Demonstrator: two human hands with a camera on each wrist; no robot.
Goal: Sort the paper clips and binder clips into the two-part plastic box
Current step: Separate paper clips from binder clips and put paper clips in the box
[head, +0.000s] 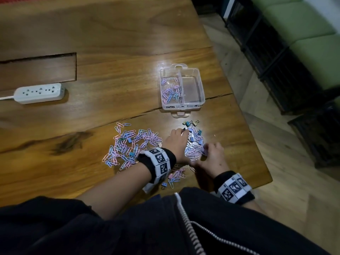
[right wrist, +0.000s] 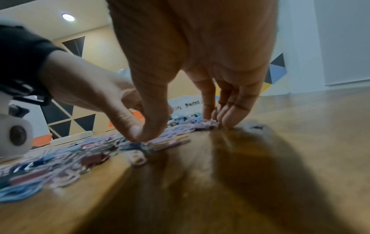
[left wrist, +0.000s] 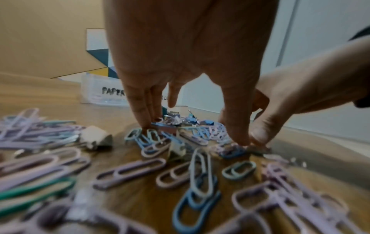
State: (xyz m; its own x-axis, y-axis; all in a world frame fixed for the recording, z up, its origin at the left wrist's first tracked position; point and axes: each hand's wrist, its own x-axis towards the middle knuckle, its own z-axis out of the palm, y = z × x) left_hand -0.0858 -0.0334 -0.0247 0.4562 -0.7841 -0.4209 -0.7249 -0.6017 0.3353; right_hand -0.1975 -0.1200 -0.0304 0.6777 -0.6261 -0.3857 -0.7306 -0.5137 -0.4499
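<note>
Paper clips (head: 193,150) under both hands' fingers (head: 184,133).

left hand (left wrist: 186,52) fingertips down on paper clips (left wrist: 130,172) | right hand (left wrist: 290,98) alongside | box (left wrist: 96,91) marked "PAPER" behind

Paper clips (head: 132,144) scattered; box (head: 201,89) half-filled.
</note>
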